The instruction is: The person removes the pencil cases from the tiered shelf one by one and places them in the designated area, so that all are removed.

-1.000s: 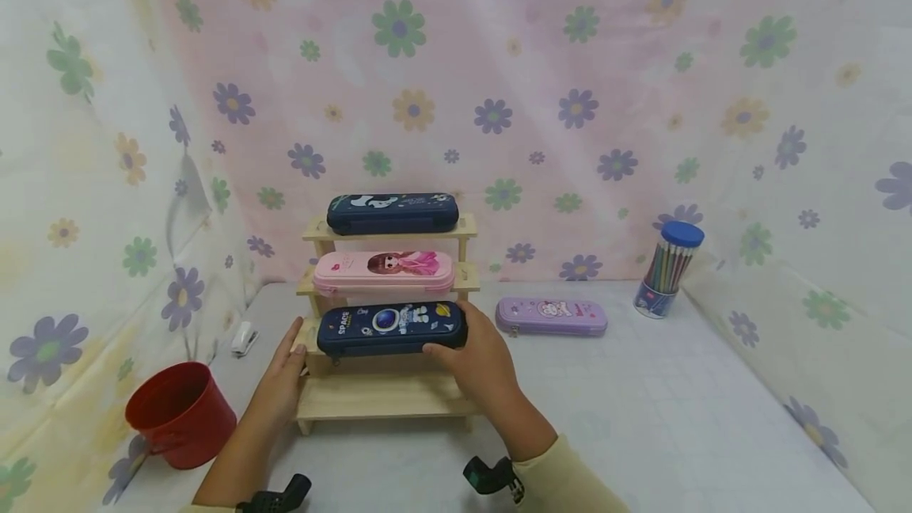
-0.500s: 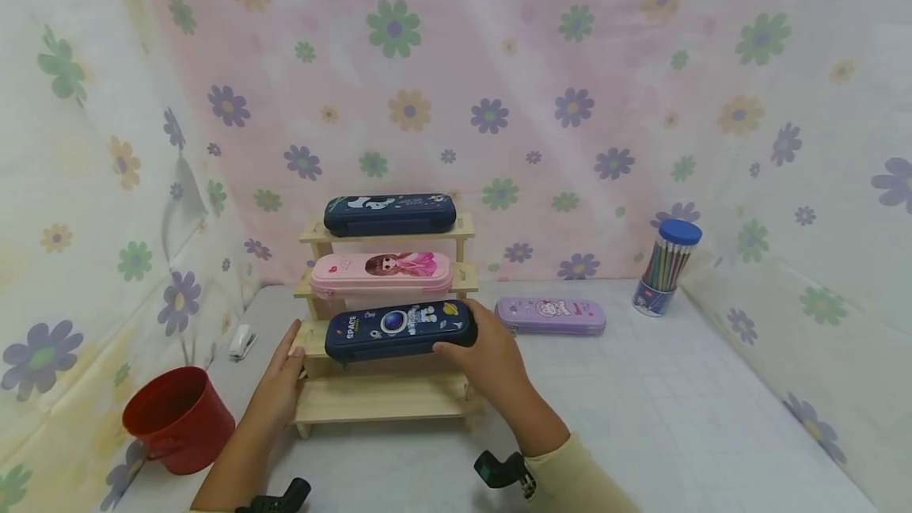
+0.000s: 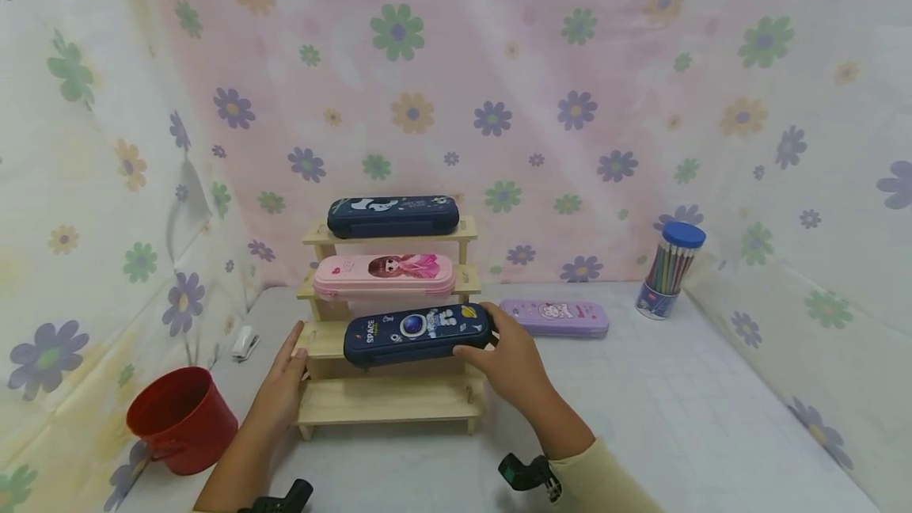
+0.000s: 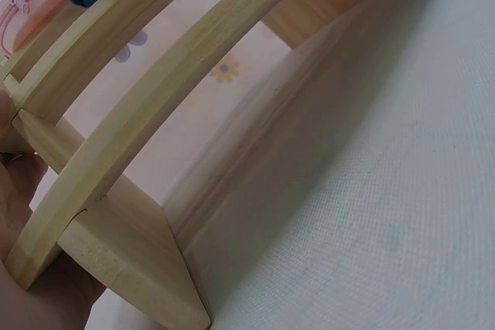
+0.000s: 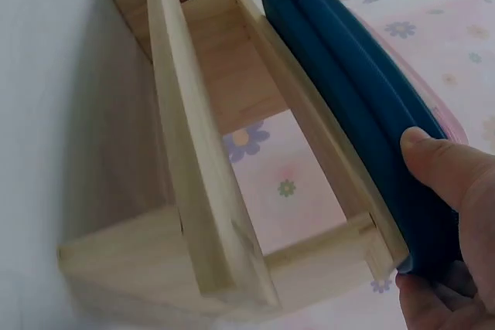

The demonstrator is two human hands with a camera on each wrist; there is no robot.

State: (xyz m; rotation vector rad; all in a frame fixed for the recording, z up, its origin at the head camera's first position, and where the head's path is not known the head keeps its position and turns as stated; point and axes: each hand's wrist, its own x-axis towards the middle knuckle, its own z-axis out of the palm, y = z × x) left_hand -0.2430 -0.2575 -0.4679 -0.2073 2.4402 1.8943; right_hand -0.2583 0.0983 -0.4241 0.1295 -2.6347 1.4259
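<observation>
A navy pencil case (image 3: pixel 399 343) with a space print is at the second-lowest step of a stepped wooden rack (image 3: pixel 392 404). My right hand (image 3: pixel 518 359) grips its right end, thumb on the near side, as the right wrist view shows on the dark blue case (image 5: pixel 363 113). The case is slightly tilted, right end higher and jutting past the step; whether it touches the wood I cannot tell. My left hand (image 3: pixel 285 378) holds the rack's left end, thumb at the step. A pink pencil case (image 3: pixel 349 279) and a dark blue pencil case (image 3: pixel 395 224) lie on the upper steps.
A lilac pencil case (image 3: pixel 523 319) lies on the white tabletop right of the rack. Farther right stands a tub of pencils (image 3: pixel 663 279) with a blue lid. A red bucket (image 3: pixel 192 434) and a small white object (image 3: pixel 245 343) are at the left. Floral cloth (image 3: pixel 456 62) surrounds the table.
My right hand has shifted the space pencil case to the right along the step, and its right end has tilted up a little. The left hand stays on the rack.
</observation>
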